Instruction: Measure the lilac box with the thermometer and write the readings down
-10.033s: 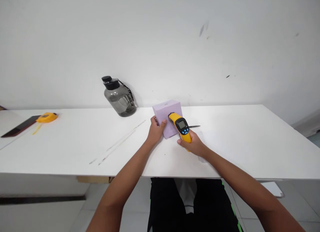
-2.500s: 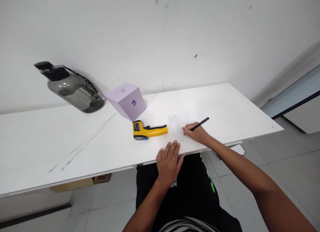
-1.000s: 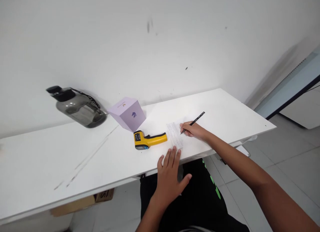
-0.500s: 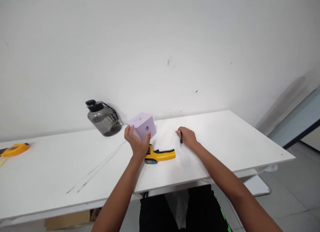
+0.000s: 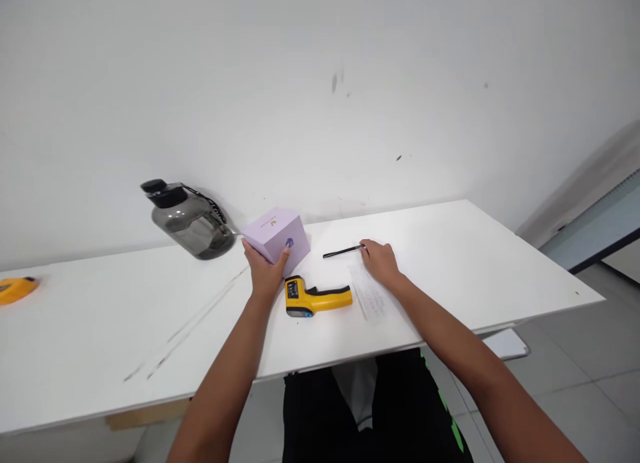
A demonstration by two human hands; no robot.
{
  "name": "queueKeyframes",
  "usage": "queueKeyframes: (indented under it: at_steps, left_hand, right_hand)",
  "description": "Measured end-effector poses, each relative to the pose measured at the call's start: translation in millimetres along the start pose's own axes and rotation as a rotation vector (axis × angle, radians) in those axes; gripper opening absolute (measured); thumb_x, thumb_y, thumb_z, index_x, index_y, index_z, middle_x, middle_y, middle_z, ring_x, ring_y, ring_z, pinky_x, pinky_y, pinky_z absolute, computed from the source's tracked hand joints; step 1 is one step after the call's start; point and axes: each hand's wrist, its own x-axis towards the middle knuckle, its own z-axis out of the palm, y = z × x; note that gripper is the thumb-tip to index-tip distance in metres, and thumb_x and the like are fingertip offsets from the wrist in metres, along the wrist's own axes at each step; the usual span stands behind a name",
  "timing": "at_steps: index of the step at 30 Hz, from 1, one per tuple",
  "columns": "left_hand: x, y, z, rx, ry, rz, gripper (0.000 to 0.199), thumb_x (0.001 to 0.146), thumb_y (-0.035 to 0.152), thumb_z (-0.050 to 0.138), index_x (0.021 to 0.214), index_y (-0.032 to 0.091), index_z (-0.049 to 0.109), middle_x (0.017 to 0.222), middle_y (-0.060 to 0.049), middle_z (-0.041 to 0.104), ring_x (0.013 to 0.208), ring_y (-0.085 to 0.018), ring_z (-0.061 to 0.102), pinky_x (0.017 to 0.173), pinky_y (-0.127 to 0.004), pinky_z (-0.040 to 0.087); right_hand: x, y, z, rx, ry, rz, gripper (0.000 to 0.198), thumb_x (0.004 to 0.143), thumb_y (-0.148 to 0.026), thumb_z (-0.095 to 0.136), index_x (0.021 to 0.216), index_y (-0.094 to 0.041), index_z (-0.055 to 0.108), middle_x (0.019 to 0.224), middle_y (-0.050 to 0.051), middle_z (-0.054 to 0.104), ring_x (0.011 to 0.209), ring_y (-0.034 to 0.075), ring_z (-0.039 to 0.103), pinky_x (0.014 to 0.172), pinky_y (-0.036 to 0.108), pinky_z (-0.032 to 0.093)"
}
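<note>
My left hand (image 5: 266,270) is wrapped round the near side of a lilac box (image 5: 280,233), with the thumb on its front face; the box stands on the white table. In my right hand (image 5: 380,260) the fingertips pinch one end of a slim black pen (image 5: 343,252), which points left and lies low over the tabletop. Between my forearms rests a yellow and black infrared thermometer (image 5: 317,298), its handle to the right. A sheet of paper with faint writing (image 5: 371,296) lies just right of that handle, below my right hand.
A dark translucent water bottle (image 5: 195,226) with a black lid stands by the wall, left of the box. At the far left of the white table (image 5: 90,330) is a yellow tape measure (image 5: 17,290), partly cut off by the view.
The pen has swung from nearly upright in my right hand to lying flat, pointing left. My left hand still holds the box. The view has shifted a little.
</note>
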Motion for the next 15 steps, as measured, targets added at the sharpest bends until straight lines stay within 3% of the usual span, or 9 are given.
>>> queueKeyframes:
  at_steps: [3,7,12,15]
  left_hand:
    - [-1,4,-1,0.033,0.002,-0.009,0.123,0.069,0.054,0.077,0.156,0.01,0.001,0.158,-0.024,0.015,0.15,-0.034,0.015,0.123,-0.047,0.014]
    - [-2,5,-1,0.037,0.006,-0.002,0.122,0.071,0.054,0.075,0.156,0.01,-0.002,0.158,-0.024,0.017,0.149,-0.034,0.016,0.123,-0.047,0.016]
    - [-2,3,1,0.016,0.035,0.026,0.12,0.07,0.052,0.076,0.156,0.011,0.003,0.156,-0.024,0.021,0.149,-0.035,0.018,0.122,-0.047,0.017]
    - [-2,1,1,0.017,0.052,0.029,0.118,0.07,0.052,0.076,0.155,0.01,0.006,0.154,-0.024,0.024,0.148,-0.035,0.018,0.122,-0.049,0.017]
  right_hand:
    - [-3,-2,-4,0.043,-0.037,-0.025,0.042,0.098,-0.029,0.042,0.137,-0.016,0.048,0.101,0.01,0.072,0.092,0.024,0.065,0.094,0.041,0.035]
    - [-16,-19,-17,0.172,-0.037,-0.266,0.046,0.097,-0.042,0.047,0.135,-0.017,0.052,0.104,0.01,0.068,0.093,0.023,0.062,0.096,0.04,0.034]
    - [-39,-59,-10,0.087,-0.39,-0.626,0.078,0.08,-0.068,0.061,0.138,-0.016,0.052,0.12,0.016,0.064,0.109,0.033,0.057,0.098,0.047,0.036]
    - [-41,-79,-2,0.0,-0.538,-0.62,0.088,0.076,-0.064,0.067,0.146,-0.015,0.044,0.124,0.019,0.062,0.11,0.036,0.058,0.095,0.048,0.04]
